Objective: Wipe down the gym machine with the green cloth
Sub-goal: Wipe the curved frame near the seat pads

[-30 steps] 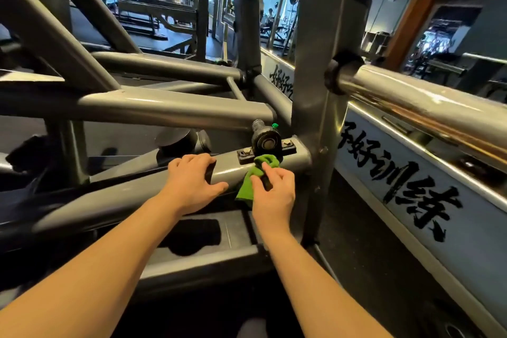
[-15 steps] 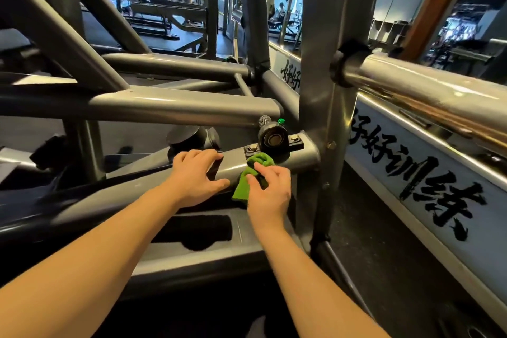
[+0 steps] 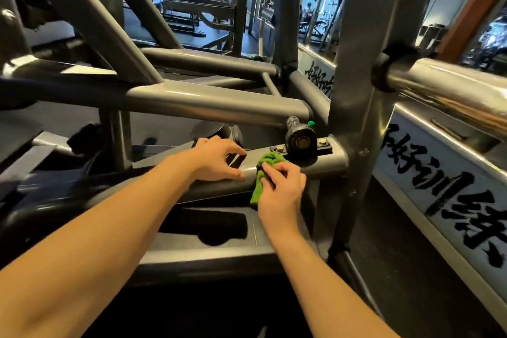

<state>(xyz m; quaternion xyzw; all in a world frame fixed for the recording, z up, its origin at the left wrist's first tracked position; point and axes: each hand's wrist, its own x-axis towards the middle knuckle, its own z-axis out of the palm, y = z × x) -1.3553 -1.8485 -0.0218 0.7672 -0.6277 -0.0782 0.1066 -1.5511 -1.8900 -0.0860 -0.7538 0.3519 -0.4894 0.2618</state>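
The gym machine is a grey steel frame; its low slanted tube [image 3: 323,163] runs from lower left to a square upright post. My right hand [image 3: 279,189] holds the bunched green cloth [image 3: 264,173] against this tube, just left of a black bearing block [image 3: 300,143] bolted on top. Part of the cloth hangs down below the tube under my palm. My left hand [image 3: 216,158] rests on the same tube a little to the left, fingers arched over its top and thumb on the near side, holding nothing.
A thick grey crossbar [image 3: 214,104] passes just above my hands. The square upright post [image 3: 365,107] stands right of the cloth, with a shiny chrome sleeve [image 3: 450,90] jutting from it. A low wall with black characters [image 3: 444,189] runs on the right. People train far behind.
My right hand and the cloth have slid slightly left and down along the tube, away from the bearing block. My left hand's fingers have lifted and arched. The camera has moved closer.
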